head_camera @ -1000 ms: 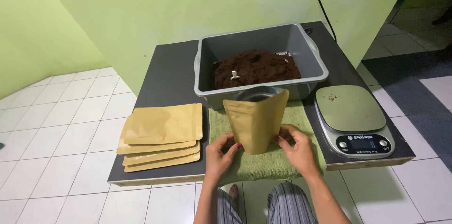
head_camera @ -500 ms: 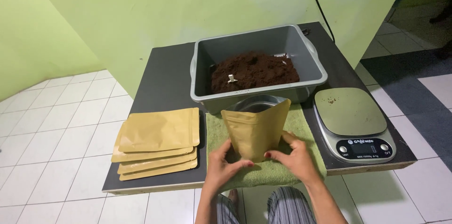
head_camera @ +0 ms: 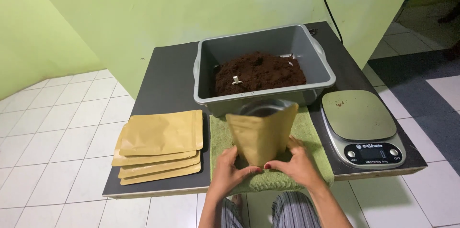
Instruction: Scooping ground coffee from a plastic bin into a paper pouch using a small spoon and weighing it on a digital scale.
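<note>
On green towel (head_camera: 311, 132), tan pouch (head_camera: 261, 134) stands upright (mouth open, silver-lined).

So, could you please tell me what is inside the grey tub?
The grey tub holds dark brown powder with a small white handle sticking out; whatever it belongs to is buried.

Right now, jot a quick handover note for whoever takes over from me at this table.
Left hand and right hand both grip the base of an open brown pouch, upright on the green towel.
Grey tub of dark brown powder sits behind it; the scale is to the right, nothing on its plate.
Stack of flat pouches lies to the left.
Done: one pouch opened.
Left: the stacked pouches are untouched; the pouch's inside can't be seen.
</note>
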